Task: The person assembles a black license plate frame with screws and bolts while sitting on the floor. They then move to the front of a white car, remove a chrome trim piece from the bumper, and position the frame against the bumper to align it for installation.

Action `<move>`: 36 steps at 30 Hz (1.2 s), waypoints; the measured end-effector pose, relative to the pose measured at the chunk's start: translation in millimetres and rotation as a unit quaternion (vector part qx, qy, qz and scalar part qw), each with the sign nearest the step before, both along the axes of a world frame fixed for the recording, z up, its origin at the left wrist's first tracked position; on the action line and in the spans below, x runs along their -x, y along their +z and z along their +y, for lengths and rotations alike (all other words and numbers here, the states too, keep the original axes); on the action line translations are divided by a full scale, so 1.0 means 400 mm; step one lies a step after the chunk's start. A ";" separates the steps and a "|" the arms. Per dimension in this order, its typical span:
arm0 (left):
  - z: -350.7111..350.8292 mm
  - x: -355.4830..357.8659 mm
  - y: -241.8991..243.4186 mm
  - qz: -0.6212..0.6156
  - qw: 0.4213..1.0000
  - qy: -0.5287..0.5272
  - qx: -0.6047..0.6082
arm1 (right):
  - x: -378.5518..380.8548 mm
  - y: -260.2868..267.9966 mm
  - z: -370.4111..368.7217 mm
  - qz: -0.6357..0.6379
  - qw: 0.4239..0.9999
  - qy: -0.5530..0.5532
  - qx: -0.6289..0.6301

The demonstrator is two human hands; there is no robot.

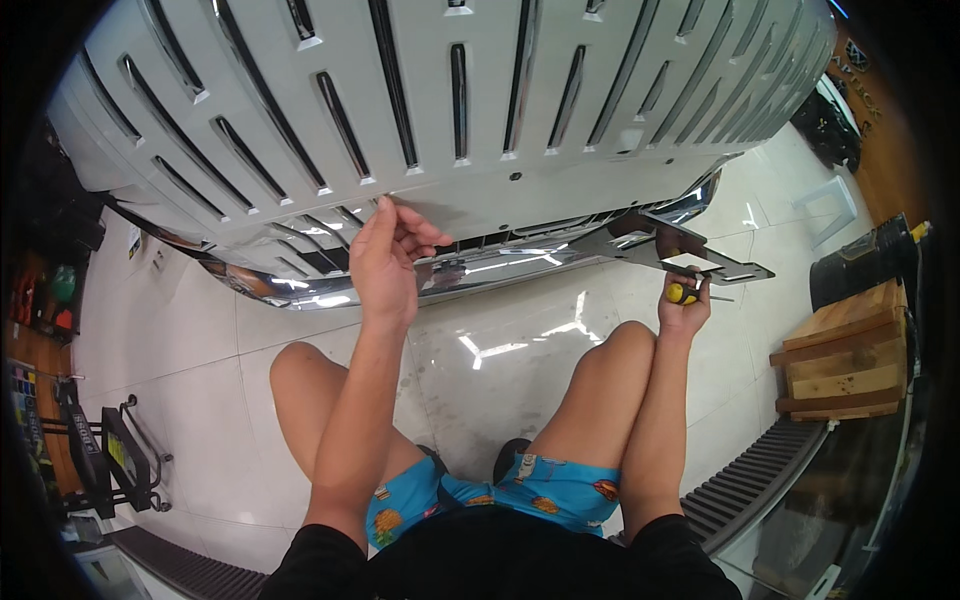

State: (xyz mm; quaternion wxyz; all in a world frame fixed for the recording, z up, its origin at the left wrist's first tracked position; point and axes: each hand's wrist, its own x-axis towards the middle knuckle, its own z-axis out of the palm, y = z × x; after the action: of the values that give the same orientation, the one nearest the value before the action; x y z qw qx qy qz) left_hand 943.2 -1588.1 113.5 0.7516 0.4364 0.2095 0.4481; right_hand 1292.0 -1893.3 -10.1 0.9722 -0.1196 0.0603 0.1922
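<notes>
A white car bumper with a slotted grille (450, 180) spans the area before me, with a chrome lower trim (487, 266) along its bottom. My left hand (394, 251) is raised at the bumper's lower edge, fingers loosely curled and apart; whether the thumb touches the panel cannot be told. In my right hand (686, 300) is a screwdriver with a yellow and black handle (681, 293), its shaft pointing right. The same hand grips the near edge of a dark glossy bracket plate with cutouts (739, 271). Small dark holes show in the bumper panel.
Wooden boards (847, 367) and a black bin (855, 259) stand at the right, near a white stool (829, 210). A black rolling cart or stool (112, 450) is at the left. Dark floor grating (757, 480) runs behind me on both sides.
</notes>
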 end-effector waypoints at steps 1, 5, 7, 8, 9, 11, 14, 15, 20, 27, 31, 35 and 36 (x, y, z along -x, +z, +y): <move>-0.002 -0.004 -0.002 -0.003 1.000 0.007 0.003 | 0.000 0.001 0.000 0.010 1.000 -0.005 -0.009; -0.005 -0.008 -0.002 -0.010 1.000 0.018 0.003 | -0.003 -0.001 0.000 0.004 1.000 -0.008 0.008; -0.003 -0.008 0.000 0.004 1.000 0.023 0.008 | -0.008 -0.006 -0.004 0.022 1.000 -0.012 -0.007; -0.003 -0.008 0.000 0.009 1.000 0.026 0.006 | -0.011 -0.009 -0.007 0.006 1.000 -0.001 -0.001; -0.002 -0.008 0.000 0.009 1.000 0.026 0.011 | -0.014 -0.013 -0.009 0.008 1.000 0.001 -0.003; 0.001 -0.009 -0.002 0.004 1.000 0.027 0.011 | -0.019 -0.020 -0.013 0.005 1.000 -0.002 -0.001; 0.003 -0.009 -0.006 0.005 1.000 0.026 0.012 | -0.023 -0.026 -0.016 -0.006 1.000 -0.001 0.004; 0.003 -0.008 -0.006 0.006 1.000 0.027 0.009 | -0.022 -0.027 -0.014 -0.007 1.000 0.008 -0.001; -0.032 -0.005 -0.001 0.087 0.996 0.003 -0.035 | -0.001 -0.012 0.012 0.019 1.000 0.024 -0.004; -0.176 -0.038 -0.053 0.168 0.927 -0.078 -0.326 | 0.046 -0.003 0.113 -0.013 0.994 0.067 0.084; -0.210 0.013 -0.063 0.222 0.912 -0.106 -0.327 | 0.076 -0.004 0.142 -0.062 0.987 0.143 0.049; -0.206 0.199 -0.062 0.276 0.918 -0.052 -0.281 | 0.080 -0.018 0.144 -0.001 0.984 0.176 0.017; -0.203 0.271 -0.059 0.308 0.913 -0.016 -0.267 | 0.075 -0.023 0.144 0.015 0.983 0.184 -0.006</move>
State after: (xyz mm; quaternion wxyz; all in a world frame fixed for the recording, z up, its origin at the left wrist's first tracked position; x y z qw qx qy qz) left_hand 834.8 -1669.1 89.9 0.5124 0.7406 0.2956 0.3187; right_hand 1262.1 -1835.6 -19.2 0.9199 -0.1203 0.0503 0.3699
